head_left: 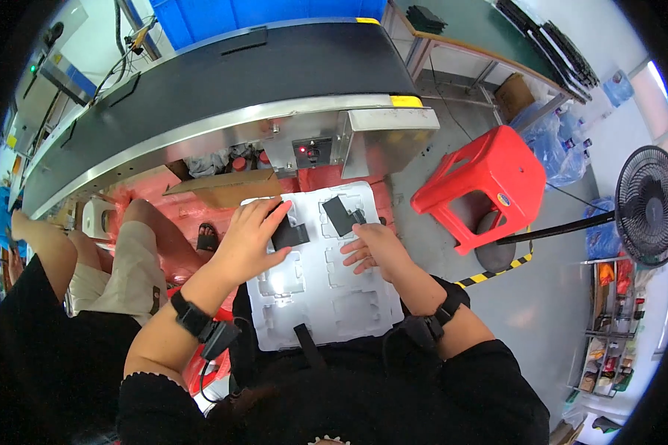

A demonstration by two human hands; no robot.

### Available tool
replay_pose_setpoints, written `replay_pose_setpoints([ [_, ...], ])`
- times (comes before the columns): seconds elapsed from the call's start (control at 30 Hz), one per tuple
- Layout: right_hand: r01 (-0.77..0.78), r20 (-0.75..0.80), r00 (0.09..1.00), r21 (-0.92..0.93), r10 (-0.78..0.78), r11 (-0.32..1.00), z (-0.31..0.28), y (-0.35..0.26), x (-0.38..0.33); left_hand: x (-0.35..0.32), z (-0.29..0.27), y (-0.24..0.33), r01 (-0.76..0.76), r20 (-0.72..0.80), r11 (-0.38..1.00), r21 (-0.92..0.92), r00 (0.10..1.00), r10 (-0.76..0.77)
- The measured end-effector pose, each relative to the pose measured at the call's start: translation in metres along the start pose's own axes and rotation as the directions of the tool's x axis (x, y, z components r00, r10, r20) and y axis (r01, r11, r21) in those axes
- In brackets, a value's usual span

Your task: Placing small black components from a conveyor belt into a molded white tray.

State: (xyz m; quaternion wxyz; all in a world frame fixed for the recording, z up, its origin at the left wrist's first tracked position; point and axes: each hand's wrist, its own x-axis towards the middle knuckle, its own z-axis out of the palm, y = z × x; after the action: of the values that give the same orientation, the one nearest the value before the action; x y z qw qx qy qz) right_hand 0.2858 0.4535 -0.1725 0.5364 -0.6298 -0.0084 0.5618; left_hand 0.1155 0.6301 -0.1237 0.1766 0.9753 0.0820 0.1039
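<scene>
A white molded plastic tray with shaped recesses lies across my lap. Two flat black pieces rest in its far part. My left hand reaches over the tray's left edge, fingers and thumb spread apart around the left black piece; whether the fingertips touch it is unclear. On the right side, my right hand hovers with loosely spread fingers, its thumb close to the right black piece. The nearer recesses hold nothing dark. A black strap crosses the tray's near edge.
Beyond the tray runs a black conveyor belt with a metal box at its end. A red stool and a black fan stand to the right. Another person's leg is close on my left, near a cardboard box.
</scene>
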Motion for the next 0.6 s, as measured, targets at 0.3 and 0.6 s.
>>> replay_pose_setpoints([
  [0.3, 0.630, 0.437, 0.767, -0.649, -0.469, 0.426, 0.028, -0.122, -0.064, -0.017, 0.056, -0.057, 0.042, 0.124, 0.999, -0.013, 0.992, -0.040],
  [0.6, 0.355, 0.584, 0.233, -0.796, -0.778, -0.491, 0.047, -0.320, 0.041, -0.023, 0.047, -0.030, 0.016, 0.013, 0.998, 0.054, 1.000, -0.017],
])
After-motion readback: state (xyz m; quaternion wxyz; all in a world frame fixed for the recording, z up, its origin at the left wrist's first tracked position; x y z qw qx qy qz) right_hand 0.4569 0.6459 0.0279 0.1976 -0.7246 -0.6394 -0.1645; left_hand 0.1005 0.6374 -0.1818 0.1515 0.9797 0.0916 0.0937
